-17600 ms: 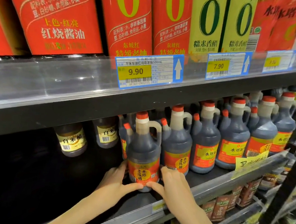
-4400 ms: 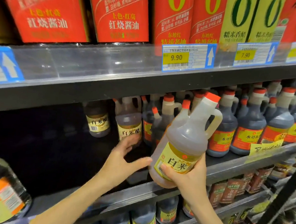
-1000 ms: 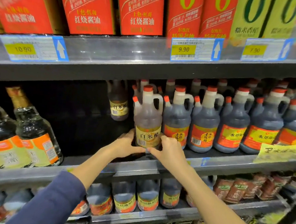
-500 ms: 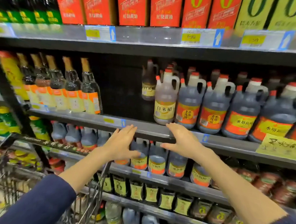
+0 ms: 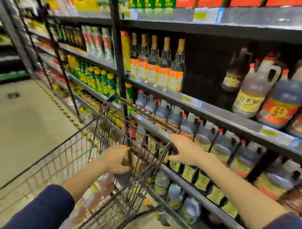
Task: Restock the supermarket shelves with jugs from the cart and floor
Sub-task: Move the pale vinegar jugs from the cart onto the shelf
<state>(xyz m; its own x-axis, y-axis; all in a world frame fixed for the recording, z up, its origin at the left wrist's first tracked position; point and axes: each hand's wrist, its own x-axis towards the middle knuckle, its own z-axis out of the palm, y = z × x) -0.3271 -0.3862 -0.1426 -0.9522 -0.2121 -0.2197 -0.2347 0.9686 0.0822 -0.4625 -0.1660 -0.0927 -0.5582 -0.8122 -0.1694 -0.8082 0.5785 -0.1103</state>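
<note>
right hand point(image 5: 185, 150) fingers spread, empty, just beside the cart handle point(image 5: 146, 112); left hand point(image 5: 114, 160) fingers curled at the cart's wire flap point(image 5: 144, 160), grip unclear in blur; blurred jugs point(image 5: 101, 187) lie low in the basket point(image 5: 64, 155), so risk is snagging wire on a blind grab and dropping one.

One head-worn wide-angle view looks forward and down, tilted, along an aisle. The shelves point(image 5: 217, 115) run close by from 12 to 4 o'clock, curved by the lens. The cart point(image 5: 85, 142) sits near at 6 to 7 o'clock, with the left hand point(image 5: 115, 158) and right hand point(image 5: 185, 150) at centre. The floor point(image 5: 21, 133) recedes toward 10 o'clock. Blur softens everything.
</note>
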